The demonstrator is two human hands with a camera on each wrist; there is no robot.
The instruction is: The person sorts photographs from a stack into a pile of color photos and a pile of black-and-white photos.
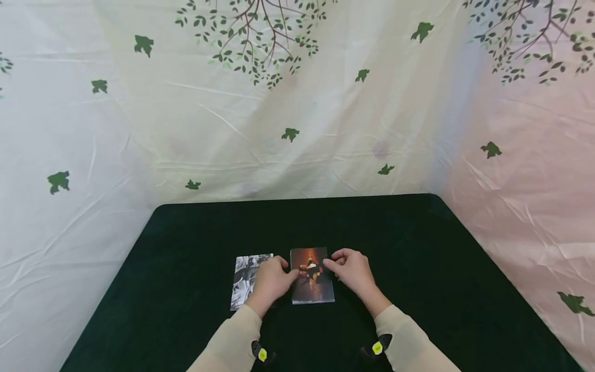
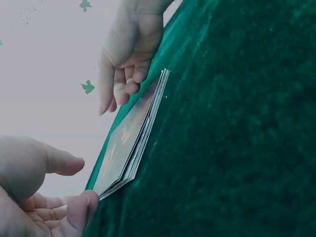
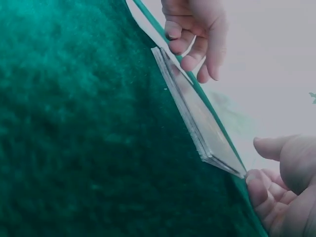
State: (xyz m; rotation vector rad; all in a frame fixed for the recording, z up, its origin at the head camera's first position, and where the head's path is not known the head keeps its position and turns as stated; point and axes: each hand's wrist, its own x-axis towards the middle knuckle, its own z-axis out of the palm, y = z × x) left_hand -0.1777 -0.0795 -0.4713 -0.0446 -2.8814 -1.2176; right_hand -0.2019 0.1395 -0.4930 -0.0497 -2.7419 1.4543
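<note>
Brown-and-orange picture stack (image 1: 313, 283): left hand (image 1: 271, 281) and right hand (image 1: 354, 270) flank it, fingers relaxed. Press opposite edges evenly and gently.

The person wears a long-sleeved top in a pale cream colour, its left sleeve (image 1: 228, 338) and right sleeve (image 1: 415, 338) plain and unpatterned in the head view. Both sleeves run to about the wrist, with soft creases in the cloth, and end in simple cuffs. A small black device (image 1: 255, 347) sits against the inner side of the left sleeve, bearing a bright yellow patch (image 1: 262, 354). The right sleeve has a matching black device (image 1: 385, 341) and yellow patch (image 1: 377, 348). Any print on the patches is too small to read.
</note>
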